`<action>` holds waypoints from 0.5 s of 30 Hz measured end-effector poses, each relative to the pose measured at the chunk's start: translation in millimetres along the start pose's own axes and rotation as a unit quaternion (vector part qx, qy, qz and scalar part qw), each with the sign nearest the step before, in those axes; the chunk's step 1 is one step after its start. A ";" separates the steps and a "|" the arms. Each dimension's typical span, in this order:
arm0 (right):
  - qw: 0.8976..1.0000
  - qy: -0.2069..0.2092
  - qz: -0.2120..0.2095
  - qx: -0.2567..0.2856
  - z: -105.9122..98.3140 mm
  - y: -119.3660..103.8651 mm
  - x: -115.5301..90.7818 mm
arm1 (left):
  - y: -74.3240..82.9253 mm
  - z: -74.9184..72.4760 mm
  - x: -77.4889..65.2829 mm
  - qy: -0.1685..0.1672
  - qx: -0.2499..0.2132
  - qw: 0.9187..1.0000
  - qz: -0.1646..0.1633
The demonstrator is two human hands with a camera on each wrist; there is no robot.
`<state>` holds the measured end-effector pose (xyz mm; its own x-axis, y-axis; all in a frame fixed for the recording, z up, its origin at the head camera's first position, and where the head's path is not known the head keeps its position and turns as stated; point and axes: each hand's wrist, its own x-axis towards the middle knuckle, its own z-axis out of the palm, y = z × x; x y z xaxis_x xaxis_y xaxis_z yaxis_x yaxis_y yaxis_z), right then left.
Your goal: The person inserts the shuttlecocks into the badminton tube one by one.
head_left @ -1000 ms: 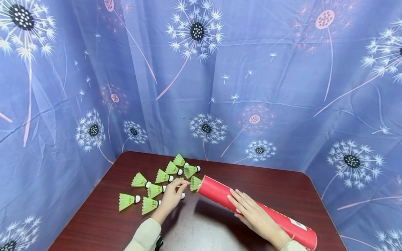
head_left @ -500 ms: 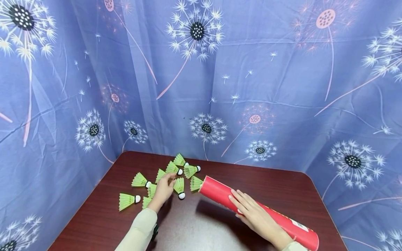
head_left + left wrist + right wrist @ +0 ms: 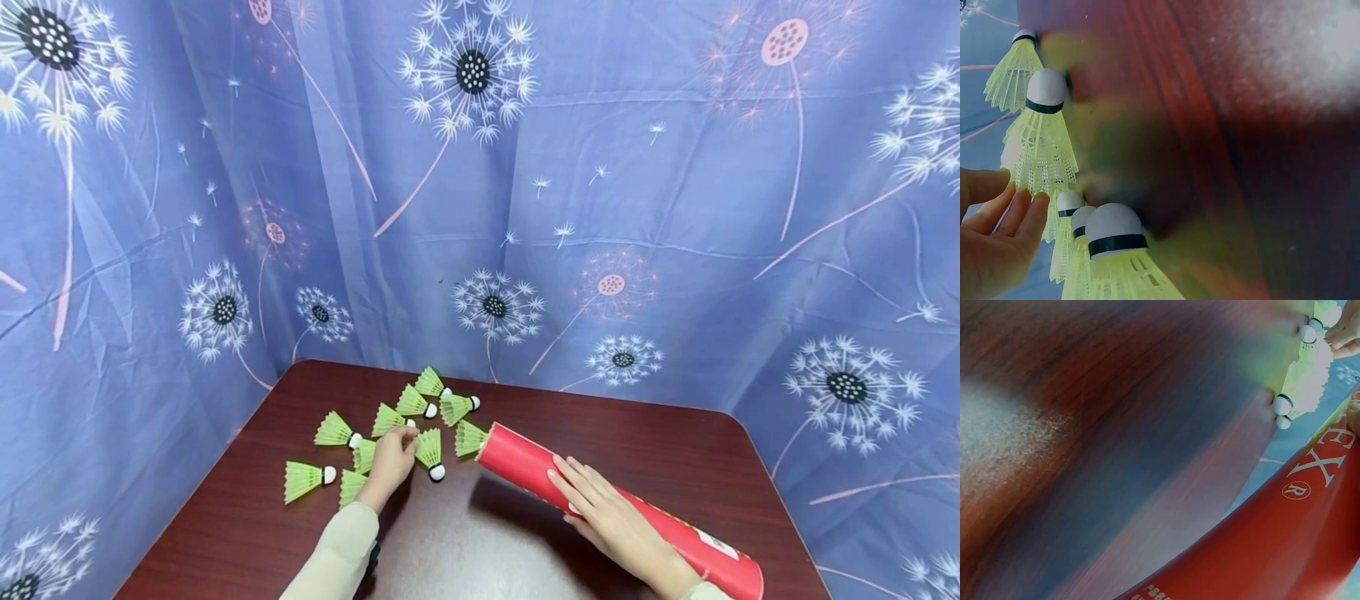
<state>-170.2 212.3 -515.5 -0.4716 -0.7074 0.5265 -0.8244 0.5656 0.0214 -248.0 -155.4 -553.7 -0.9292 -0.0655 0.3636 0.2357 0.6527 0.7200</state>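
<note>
Left hand (image 3: 392, 463) has gone from the mouth of the red tube (image 3: 521, 460) back to the loose green shuttlecocks (image 3: 429, 448) on the table (image 3: 645, 446), fingers bent, can't tell if they're pinching one. Right hand (image 3: 607, 512) is gripping the tube, one shuttlecock (image 3: 468, 439) part way in, skirt poking out. "EX®" (image 3: 1321, 467) reads fine, but the white label (image 3: 717, 545) is too small.

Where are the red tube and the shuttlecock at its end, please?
Red tube (image 3: 523, 463): head view, on its side wall.
Shuttlecock at the tube's end (image 3: 469, 438): head view, on its yellow-green skirt.
</note>
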 end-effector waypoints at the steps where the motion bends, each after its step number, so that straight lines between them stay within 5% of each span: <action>1: 1.000 0.000 0.000 0.000 0.1 0.0 0.1 | -0.2 0.3 -1.1 0.004 0.002 1.000 0.000; 15: 1.000 0.022 -0.020 0.004 2.6 0.5 2.1 | -1.7 2.0 -15.5 0.030 -0.003 0.999 -0.011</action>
<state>-172.4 210.0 -516.5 -0.4232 -0.7100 0.5628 -0.8454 0.5328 0.0366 -234.6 -154.0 -561.7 -0.9154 -0.1247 0.3828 0.2176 0.6468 0.7310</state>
